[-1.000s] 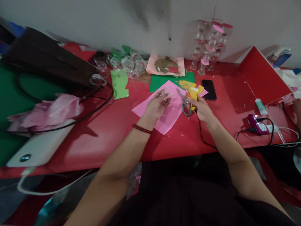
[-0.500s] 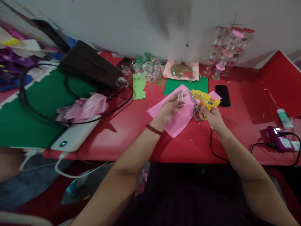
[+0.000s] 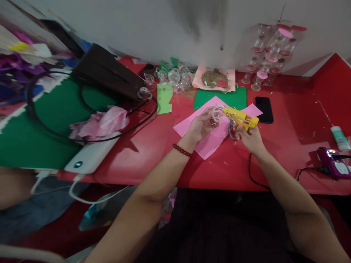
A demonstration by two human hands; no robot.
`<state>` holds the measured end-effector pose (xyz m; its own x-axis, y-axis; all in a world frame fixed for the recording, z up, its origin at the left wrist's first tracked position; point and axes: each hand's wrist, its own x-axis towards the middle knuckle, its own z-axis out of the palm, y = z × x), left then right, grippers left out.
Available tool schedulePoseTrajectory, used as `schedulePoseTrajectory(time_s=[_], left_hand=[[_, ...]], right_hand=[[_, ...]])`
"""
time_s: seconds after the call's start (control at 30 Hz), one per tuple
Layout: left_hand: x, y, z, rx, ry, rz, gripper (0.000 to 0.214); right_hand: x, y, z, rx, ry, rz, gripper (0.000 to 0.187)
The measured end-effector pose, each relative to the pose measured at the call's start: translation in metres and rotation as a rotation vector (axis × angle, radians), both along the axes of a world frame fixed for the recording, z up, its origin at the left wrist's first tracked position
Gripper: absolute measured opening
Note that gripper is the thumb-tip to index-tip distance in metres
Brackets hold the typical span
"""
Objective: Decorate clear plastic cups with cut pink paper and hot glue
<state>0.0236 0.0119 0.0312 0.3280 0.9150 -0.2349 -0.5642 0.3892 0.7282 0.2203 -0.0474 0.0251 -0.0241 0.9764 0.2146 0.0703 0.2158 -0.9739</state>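
Observation:
My right hand (image 3: pixel 250 138) is wrapped round the handle of a yellow hot glue gun (image 3: pixel 239 116), its nozzle pointing left. My left hand (image 3: pixel 202 126) pinches a small clear plastic cup (image 3: pixel 218 114), its round rim facing the glue gun's nozzle. Nozzle and rim look very close; whether they touch I cannot tell. Below both hands lies a pink paper sheet (image 3: pixel 206 149) on the red tabletop. Scissors with grey handles (image 3: pixel 232 132) rest just under the glue gun, partly hidden by it and my right hand.
Behind lie a green sheet (image 3: pixel 233 98), a phone (image 3: pixel 264 109) and several clear plastic cups (image 3: pixel 175 76). Joined cups (image 3: pixel 264 60) stand by the wall. A glue bottle (image 3: pixel 340 138) and purple power adapter (image 3: pixel 333 164) are right; a black cable (image 3: pixel 120 134) loops left over a white power bank (image 3: pixel 91 159).
The glue gun has tilted slightly, with its nozzle now nearer the cup's rim. The cup has turned a little in my left hand. The whole view has shifted slightly.

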Motion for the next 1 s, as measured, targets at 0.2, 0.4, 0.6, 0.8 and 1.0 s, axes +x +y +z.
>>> schedulePoseTrajectory(time_s=[0.2, 0.4, 0.6, 0.8, 1.0], left_hand=[[-0.002, 0.0, -0.001, 0.04, 0.002, -0.01, 0.022], [-0.003, 0.0, -0.003, 0.088, 0.039, -0.037, 0.009], [-0.003, 0.002, -0.005, 0.063, 0.018, -0.033, 0.009], [-0.003, 0.001, -0.003, 0.071, 0.037, -0.024, 0.008], [-0.004, 0.002, -0.006, 0.084, 0.06, -0.022, 0.008]], right_hand=[[-0.001, -0.002, 0.002, 0.028, -0.015, -0.012, 0.066], [0.0, -0.003, 0.002, 0.023, -0.031, -0.017, 0.066], [-0.001, -0.003, 0.005, 0.025, -0.042, -0.08, 0.065], [-0.002, -0.004, 0.008, 0.011, -0.046, -0.066, 0.064], [-0.001, -0.005, 0.013, 0.016, -0.092, -0.088, 0.063]])
